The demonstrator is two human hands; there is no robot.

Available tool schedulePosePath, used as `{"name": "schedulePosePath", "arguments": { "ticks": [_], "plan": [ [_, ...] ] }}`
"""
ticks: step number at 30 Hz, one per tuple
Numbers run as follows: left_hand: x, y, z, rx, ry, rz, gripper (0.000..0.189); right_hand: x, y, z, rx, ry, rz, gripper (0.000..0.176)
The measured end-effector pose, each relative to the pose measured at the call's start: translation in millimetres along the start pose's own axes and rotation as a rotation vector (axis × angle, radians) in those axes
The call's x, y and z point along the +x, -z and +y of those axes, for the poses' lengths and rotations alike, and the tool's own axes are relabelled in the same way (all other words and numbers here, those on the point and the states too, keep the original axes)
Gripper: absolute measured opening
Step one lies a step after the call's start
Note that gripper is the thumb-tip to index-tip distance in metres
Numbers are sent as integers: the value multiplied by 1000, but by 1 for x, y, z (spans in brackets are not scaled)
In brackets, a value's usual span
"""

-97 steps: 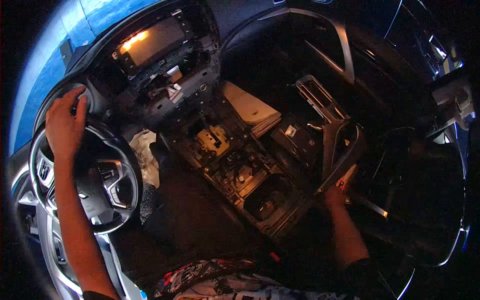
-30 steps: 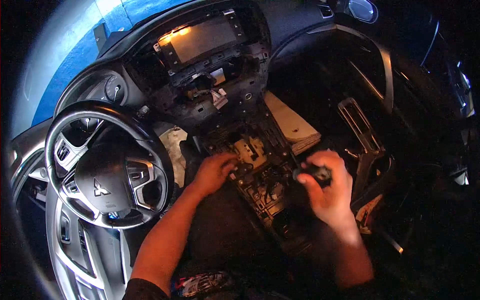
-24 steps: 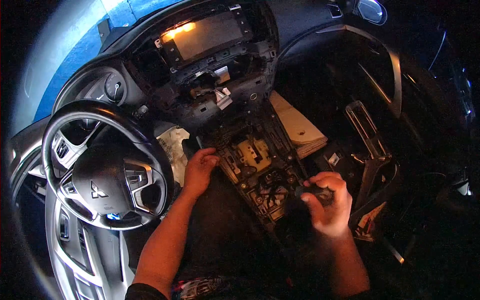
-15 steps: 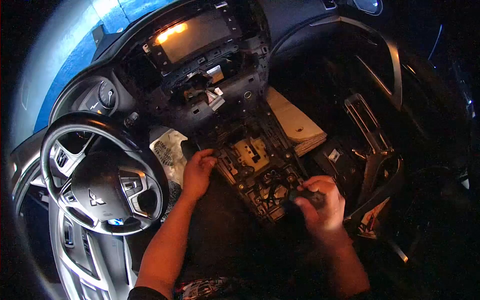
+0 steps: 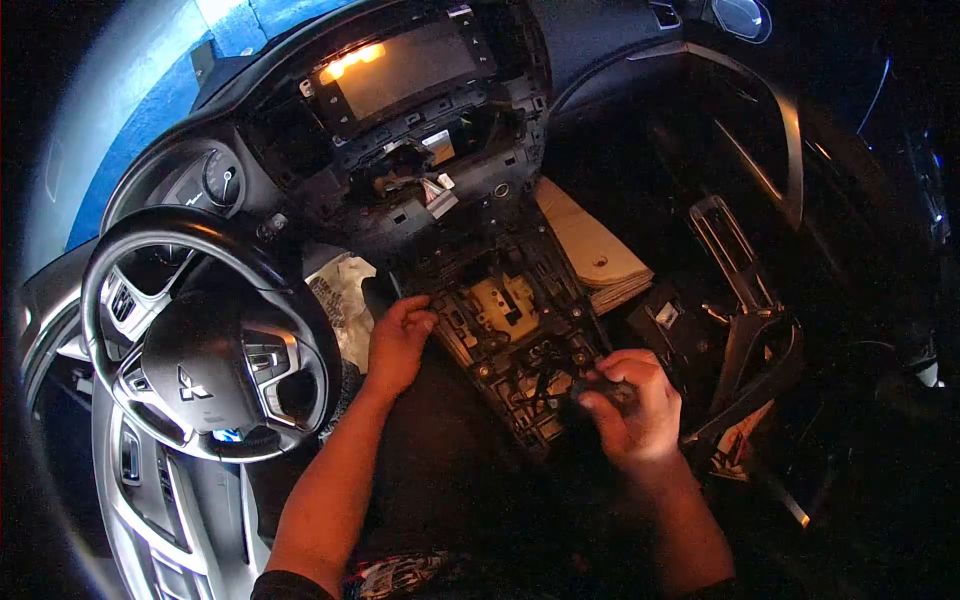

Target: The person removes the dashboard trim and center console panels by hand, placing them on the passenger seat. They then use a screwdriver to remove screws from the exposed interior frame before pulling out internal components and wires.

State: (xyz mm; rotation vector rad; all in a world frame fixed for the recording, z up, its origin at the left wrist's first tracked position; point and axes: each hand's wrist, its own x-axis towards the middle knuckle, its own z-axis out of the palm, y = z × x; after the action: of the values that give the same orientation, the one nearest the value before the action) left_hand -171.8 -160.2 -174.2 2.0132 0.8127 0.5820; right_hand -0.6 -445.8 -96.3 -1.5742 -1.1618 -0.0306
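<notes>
The stripped centre console [image 5: 555, 330] lies between my hands, with a pale yellow shifter plate [image 5: 503, 308] and dark wiring exposed. My left hand [image 5: 400, 340] is at the console's left edge, its fingers curled in; anything between them is hidden. On the console's near right side, my right hand [image 5: 642, 405] is closed around a dark rounded object [image 5: 600, 390]. Shadow and my fingers cover most of that object, so its kind cannot be made out.
A steering wheel [image 5: 200, 335] stands on the left. Ahead is the opened dashboard with a screen [image 5: 400, 75] and loose connectors [image 5: 437, 195]. Cardboard [image 5: 595, 245] lies right of the console, near a removed trim frame [image 5: 738, 250]. A pale floor cover [image 5: 345, 300] shows beside the wheel.
The view has shifted slightly. My right hand has moved a little left and up, still closed around the dark object. My left hand stays at the console edge.
</notes>
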Motion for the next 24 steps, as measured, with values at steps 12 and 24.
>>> {"name": "schedulePosePath", "arguments": {
  "ticks": [12, 24],
  "plan": [
    [-3, 0, 16, -23, 66, 3, 34, 1, 0, 3, 12, 31, 3, 38],
    [-18, -19, 62, 528, -466, -320, 38, 38, 2, -44, 3, 205, -534, 33]
  ]
}}
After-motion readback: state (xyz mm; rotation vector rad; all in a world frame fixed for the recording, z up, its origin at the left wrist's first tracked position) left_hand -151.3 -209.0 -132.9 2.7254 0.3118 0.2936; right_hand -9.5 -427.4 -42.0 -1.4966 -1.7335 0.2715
